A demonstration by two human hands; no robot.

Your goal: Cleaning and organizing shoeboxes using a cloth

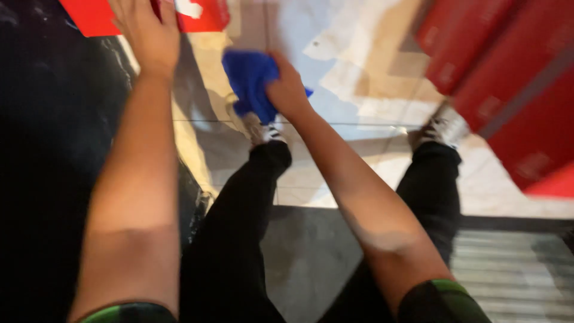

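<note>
Clutching blue cloth (250, 81), right hand (287, 90); left hand (149, 33) flat, open against red panel (89, 15).

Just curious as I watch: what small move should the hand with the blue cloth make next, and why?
Probably bring the crumpled blue cloth, gripped in the right hand, across to the red flat panel that the left hand rests on; the cloth hangs apart from it, over the pale tiled floor.

both arms stretched out forward and down, bare forearms. left hand (146, 30) is up high, fingers spread flat, looks open. right hand (287, 90) sits lower, fingers curled tight into a fist-ish grip.
</note>
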